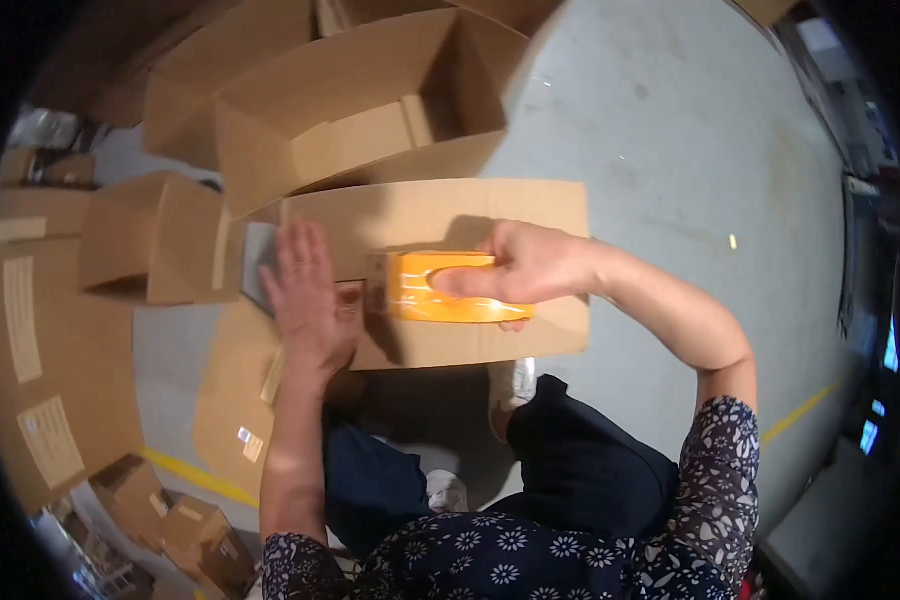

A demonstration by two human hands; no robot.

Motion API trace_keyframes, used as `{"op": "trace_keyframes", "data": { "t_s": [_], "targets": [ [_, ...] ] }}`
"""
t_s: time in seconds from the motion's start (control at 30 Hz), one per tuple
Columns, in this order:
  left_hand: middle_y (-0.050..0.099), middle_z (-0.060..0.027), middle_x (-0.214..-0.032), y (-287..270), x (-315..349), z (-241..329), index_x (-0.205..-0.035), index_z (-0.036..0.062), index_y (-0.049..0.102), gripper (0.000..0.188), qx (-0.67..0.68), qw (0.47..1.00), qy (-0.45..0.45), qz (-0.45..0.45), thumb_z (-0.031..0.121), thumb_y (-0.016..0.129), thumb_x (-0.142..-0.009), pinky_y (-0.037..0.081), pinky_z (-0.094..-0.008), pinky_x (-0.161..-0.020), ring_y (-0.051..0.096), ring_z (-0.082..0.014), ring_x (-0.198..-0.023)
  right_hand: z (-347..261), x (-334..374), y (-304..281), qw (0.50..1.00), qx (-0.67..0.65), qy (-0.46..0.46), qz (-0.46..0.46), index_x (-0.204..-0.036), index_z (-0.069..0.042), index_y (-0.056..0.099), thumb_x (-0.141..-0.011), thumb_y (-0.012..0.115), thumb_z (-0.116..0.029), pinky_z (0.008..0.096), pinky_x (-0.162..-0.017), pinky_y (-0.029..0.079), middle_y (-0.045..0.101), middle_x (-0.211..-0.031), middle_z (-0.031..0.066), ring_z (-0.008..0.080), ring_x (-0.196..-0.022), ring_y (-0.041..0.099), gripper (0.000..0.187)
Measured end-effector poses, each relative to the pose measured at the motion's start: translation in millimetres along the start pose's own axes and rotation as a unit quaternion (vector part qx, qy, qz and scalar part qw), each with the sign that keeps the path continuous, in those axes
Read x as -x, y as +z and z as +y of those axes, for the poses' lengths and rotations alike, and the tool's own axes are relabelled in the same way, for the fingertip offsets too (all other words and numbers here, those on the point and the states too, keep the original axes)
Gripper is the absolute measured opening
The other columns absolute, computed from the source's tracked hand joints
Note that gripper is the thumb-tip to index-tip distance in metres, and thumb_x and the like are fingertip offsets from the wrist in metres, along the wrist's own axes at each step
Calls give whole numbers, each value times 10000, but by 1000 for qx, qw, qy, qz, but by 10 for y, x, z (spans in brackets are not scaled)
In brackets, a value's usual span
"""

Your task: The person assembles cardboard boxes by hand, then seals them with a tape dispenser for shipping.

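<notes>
The right hand [530,262] grasps an orange-yellow tape dispenser [410,295], thumb across its upper side. The dispenser is located over the middle of the top of a brown rectangular cardboard box [430,215]. The left hand [305,285] is unclenched and lies flat at the left end of that top, fingers extended; it grasps nothing visible.

Adjacent items: a large brown open-topped cardboard carton [340,75] stands directly beyond the far edge and limits room on that side. A smaller brown cardboard box [195,240] stands to the left, near the left hand. Farther left is a broad brown cardboard panel [90,330] bearing pale rectangular labels. Small brown cartons [195,535] are grouped at the lower left. The person's dark-trousered legs [590,450] and white shoes [448,492] occupy the near side.

Surface and room: the floor [670,150] is smooth and grey, with a small yellow scrap [733,242] to the right. A yellow floor line [800,412] shows on both sides. Dark equipment with lit bluish panels [870,435] borders the right rim; details there are indistinct.
</notes>
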State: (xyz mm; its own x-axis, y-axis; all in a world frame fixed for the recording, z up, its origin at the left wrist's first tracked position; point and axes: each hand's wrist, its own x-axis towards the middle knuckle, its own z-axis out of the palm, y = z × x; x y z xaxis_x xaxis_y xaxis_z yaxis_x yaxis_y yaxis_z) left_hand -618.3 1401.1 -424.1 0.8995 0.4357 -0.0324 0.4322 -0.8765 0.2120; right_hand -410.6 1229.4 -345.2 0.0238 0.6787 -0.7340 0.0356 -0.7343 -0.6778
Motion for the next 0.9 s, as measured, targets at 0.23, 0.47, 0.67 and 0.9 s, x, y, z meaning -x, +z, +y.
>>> {"op": "trace_keyframes", "data": {
  "t_s": [0.23, 0.47, 0.67, 0.9],
  "targets": [
    [113, -146, -1547, 78, -11, -28, -1472, 11, 123, 840, -5, 1000, -18, 19, 624, 199, -903, 17, -581, -1100, 74, -320, -1431, 562, 940, -668, 983, 98, 129, 87, -733, 19, 664, -799, 631, -553, 263, -527, 487, 597, -562, 49, 142, -532, 605, 576],
    [130, -153, -1541, 15, -14, 7, -1469, 14, 140, 942, 12, 1000, -19, 12, 726, 99, -854, 6, -594, -1092, 84, -311, -1431, 1436, 1560, -953, 960, 149, 122, 202, -682, 32, 656, -800, 652, -482, 260, -474, 464, 567, -529, 43, 120, -466, 559, 528],
    [86, -155, -1549, -11, -59, 175, -1479, 33, 96, 843, -169, 984, -52, -35, 638, 250, -912, -39, -555, -1107, 37, -312, -1436, 1249, 1180, -801, 960, 91, 184, 189, -789, 47, 672, -810, 620, -474, 266, -477, 485, 596, -552, 79, 153, -465, 590, 524],
    [57, -348, -1476, 80, -356, 2067, -1410, -125, 145, 904, 58, 996, 70, 6, 412, 566, -817, 32, -662, -1056, 27, -522, -1368, 1020, 1111, -721, 950, 160, 205, 175, -752, 34, 665, -814, 599, -482, 295, -543, 505, 595, -546, 98, 178, -485, 601, 524]
  ]
}}
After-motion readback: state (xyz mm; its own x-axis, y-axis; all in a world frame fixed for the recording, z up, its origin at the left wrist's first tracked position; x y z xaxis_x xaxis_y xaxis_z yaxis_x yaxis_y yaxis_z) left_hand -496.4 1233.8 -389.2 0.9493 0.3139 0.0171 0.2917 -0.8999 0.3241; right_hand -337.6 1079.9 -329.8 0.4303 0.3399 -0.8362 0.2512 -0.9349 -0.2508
